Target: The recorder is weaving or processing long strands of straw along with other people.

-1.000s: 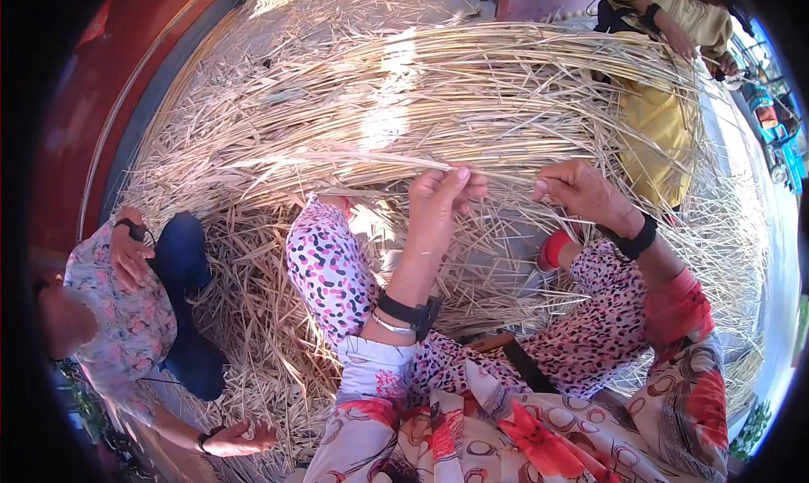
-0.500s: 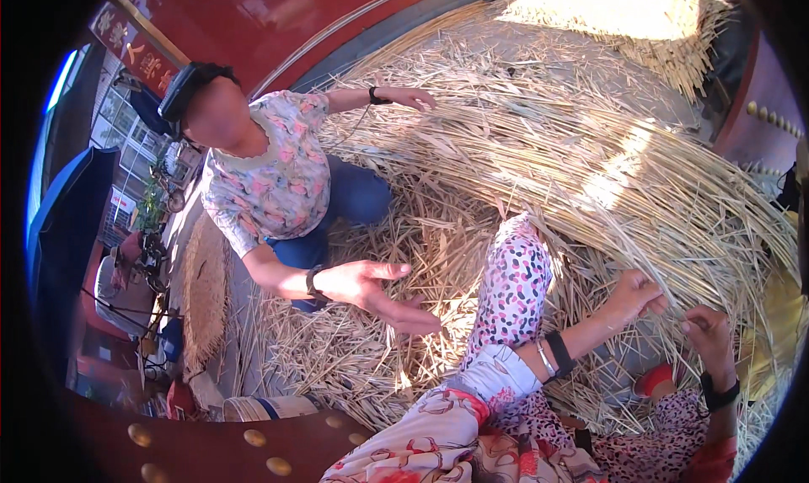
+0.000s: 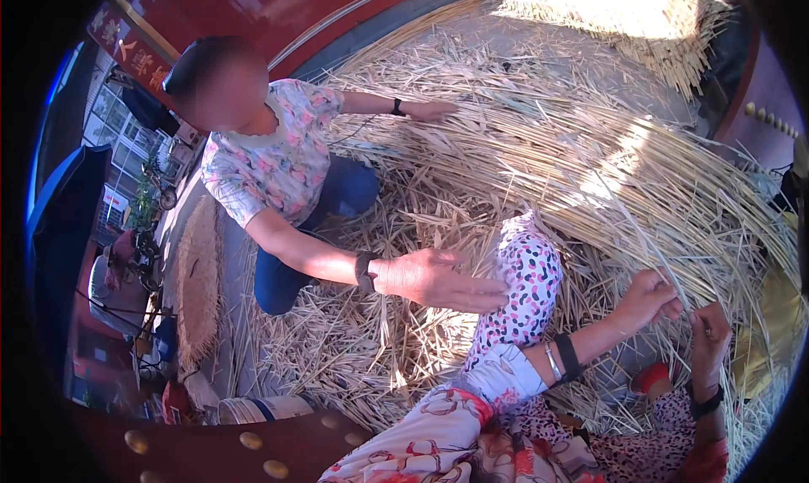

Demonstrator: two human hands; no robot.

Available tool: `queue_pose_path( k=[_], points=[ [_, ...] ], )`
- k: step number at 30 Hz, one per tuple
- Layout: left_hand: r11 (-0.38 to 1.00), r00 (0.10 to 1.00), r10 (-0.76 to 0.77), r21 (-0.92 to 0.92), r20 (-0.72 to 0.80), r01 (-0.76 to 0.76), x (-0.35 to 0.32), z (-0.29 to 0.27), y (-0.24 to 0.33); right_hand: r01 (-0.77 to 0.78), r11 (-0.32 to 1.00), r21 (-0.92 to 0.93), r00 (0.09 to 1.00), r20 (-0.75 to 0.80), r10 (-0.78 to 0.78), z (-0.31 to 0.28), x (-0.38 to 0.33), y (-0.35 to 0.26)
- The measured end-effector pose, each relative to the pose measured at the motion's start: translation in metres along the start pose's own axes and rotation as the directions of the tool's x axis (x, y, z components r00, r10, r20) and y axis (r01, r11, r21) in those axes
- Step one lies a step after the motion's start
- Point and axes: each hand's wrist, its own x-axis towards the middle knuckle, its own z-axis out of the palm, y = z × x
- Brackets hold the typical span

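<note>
My left hand [image 3: 647, 299] is at the lower right with its fingers closed in a pinch on a thin pale straw stalk [image 3: 645, 234]. Just to its right my right hand [image 3: 709, 338] is also closed, its fingertips meeting by the stalk's lower end. The two hands are close together but apart. Behind them spreads a broad layer of long dry straw [image 3: 522, 146], its stalks lying mostly side by side. My bent knee in spotted trousers [image 3: 527, 272] rests on the loose straw left of my hands.
A person in a flowered shirt [image 3: 270, 167] kneels at the left, one hand [image 3: 438, 281] stretched toward my knee, the other on the straw. A bound straw bale [image 3: 674, 53] lies at the far right. A white bucket [image 3: 265, 409] and a studded red panel [image 3: 202, 449] are near left.
The other person has leaned forward, their nearer hand moving right to my knee and their farther hand slightly right. My hands keep their pinch, with my left hand shifted slightly right.
</note>
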Motion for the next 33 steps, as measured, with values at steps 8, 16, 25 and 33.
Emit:
queue_pose_path(
  k=[8, 16, 25, 33],
  points=[
    [0.997, 0.999, 0.005, 0.082, 0.046, -0.009, 0.01, 0.004, 0.011, -0.098, 0.992, 0.075, 0.992, -0.076, 0.104, -0.007, 0.009, 0.009],
    [0.984, 0.991, -0.131, 0.121, -0.03, 0.133, 0.004, 0.001, -0.012, -0.154, 0.974, 0.163, 0.973, 0.196, 0.121, -0.043, 0.028, 0.055],
    [0.999, 0.999, -0.022, 0.028, -0.036, 0.023, 0.007, 0.021, -0.01, 0.154, 0.987, -0.048, 0.973, 0.184, -0.142, -0.034, 0.015, 0.034],
    [0.976, 0.971, -0.124, 0.15, -0.203, 0.156, 0.011, 0.013, -0.028, -0.048, 0.981, -0.189, 0.991, 0.114, 0.071, -0.079, 0.009, 0.056]
  ],
)
